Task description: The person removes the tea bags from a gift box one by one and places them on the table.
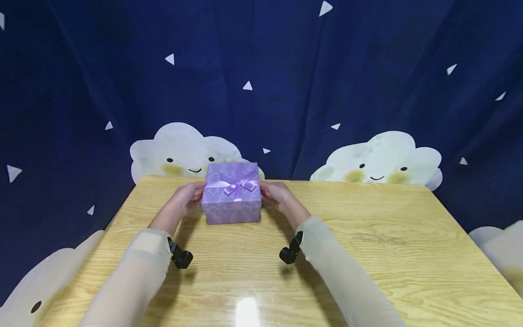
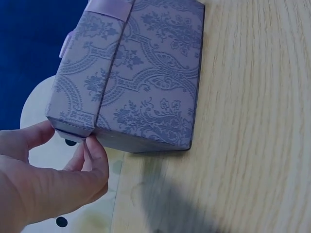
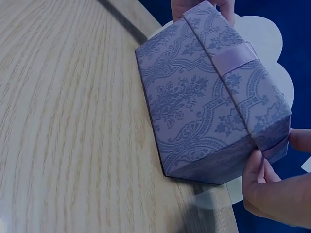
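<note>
A purple gift box (image 1: 220,212) with a damask pattern stands near the far edge of the table. Its lid (image 2: 80,73) sits on top, crossed by a lilac ribbon that is tied in a bow (image 1: 239,184). On the left end, my left hand (image 1: 188,195) holds the lid, one digit at its top corner and others at its lower edge. At the opposite end my right hand (image 3: 282,194) grips the lid the same way, fingertips right at the seam between lid and box.
The light wooden table (image 1: 367,254) spreads out in front and to the right. Behind it hangs a dark blue curtain (image 1: 278,54) with white triangles and smiling clouds. A black wrist camera (image 1: 180,255) sits on the left sleeve, another (image 1: 291,250) on the right.
</note>
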Demonstrator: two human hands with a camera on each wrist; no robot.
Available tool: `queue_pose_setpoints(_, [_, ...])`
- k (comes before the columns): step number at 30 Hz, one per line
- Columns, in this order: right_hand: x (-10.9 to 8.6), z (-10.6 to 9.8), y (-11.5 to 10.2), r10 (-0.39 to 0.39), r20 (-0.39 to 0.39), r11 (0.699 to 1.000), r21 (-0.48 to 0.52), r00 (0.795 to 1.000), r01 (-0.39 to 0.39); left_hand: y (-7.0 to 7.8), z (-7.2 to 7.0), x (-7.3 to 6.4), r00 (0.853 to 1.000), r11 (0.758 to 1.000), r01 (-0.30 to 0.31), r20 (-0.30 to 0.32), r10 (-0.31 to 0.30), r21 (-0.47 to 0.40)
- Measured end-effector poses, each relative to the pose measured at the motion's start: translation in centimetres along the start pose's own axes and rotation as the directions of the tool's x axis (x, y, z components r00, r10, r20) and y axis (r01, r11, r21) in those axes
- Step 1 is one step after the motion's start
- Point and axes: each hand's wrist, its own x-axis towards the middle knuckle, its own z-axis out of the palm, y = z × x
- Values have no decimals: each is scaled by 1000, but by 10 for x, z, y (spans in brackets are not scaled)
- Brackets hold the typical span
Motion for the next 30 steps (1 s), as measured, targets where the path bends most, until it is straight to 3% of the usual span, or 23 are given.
queue_pose_setpoints(6, [-6,-1,-2,32,19,999,31,999,-32,4,8,-23,999,999,-32,32,32,4])
queue_pose_setpoints(10, [-12,-2,-1,23,31,999,37,999,-24,3,8,-28,997,999,-40,60,41,-18])
queue_pose_setpoints(15, [-19,-8,3,20,54,998,62,998,-24,5,21,-49,998,999,-32,57,32,3])
queue_pose_setpoints(18, [-25,-12,4,39,56,996,74,998,-43,8,35,-71,999,1000,-23,34,22,12])
queue_pose_setpoints(21, [-30,-16,6,64,48,995,75,997,-68,8,42,-81,999,1000,-10,33,10,4])
queue_pose_setpoints(26, [-37,-22,7,87,49,993,76,995,-90,3,43,-85,995,999,-16,95,20,-46])
queue_pose_setpoints(30, [-43,-24,8,93,56,992,75,994,-97,-1,43,-85,994,999,-25,105,30,-42])
